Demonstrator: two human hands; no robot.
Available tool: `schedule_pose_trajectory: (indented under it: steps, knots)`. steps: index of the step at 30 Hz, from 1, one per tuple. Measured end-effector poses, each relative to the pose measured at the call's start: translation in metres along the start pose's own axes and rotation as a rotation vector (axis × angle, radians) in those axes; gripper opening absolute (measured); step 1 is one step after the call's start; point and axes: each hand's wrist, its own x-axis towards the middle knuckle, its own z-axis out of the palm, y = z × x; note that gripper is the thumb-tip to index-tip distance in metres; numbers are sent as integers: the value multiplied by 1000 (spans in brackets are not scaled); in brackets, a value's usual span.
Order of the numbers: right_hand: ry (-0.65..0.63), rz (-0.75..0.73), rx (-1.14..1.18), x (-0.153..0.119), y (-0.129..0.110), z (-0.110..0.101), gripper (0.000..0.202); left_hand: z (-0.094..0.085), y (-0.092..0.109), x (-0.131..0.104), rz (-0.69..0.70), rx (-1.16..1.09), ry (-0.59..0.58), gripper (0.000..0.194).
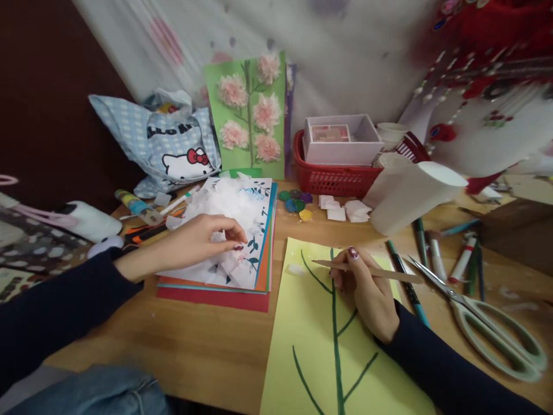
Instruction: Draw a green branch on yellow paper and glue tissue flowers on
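wooden stick [397, 275] pinched in right hand [369, 288], right of centre, over yellow sheet [311, 328]; white tissue [224, 199] beneath left hand [216, 237], left of centre; cannot tell its grip.

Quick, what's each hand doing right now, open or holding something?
Left hand: fingers curled over the paper scraps; can't tell whether it grips one.
Right hand: closed, holding a wooden stick.
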Motion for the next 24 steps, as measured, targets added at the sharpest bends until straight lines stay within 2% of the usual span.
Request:
schedule_pose_trajectory:
  steps: [4,9,12,16,20,22,24]
  knots:
    - [-23,-4,-29,0,-3,1,49,0,-9,-3,82,53,13,20]
    - [-32,-2,-51,1,-3,2,48,24,-14,-2,113,263,-4,12]
    - [-42,-14,-50,1,-2,2,48,33,-10,2,101,280,-25,6]
    - [-40,-22,-66,2,-2,3,46,26,-5,2,119,229,-27,11]
    - [13,-35,-107,1,0,2,39,12,1,0,122,156,26,18]
    - [28,-82,-73,-1,1,1,34,10,9,4,124,96,47,18]
    - [19,-189,-30,-5,3,-2,32,14,21,12,136,51,34,14]
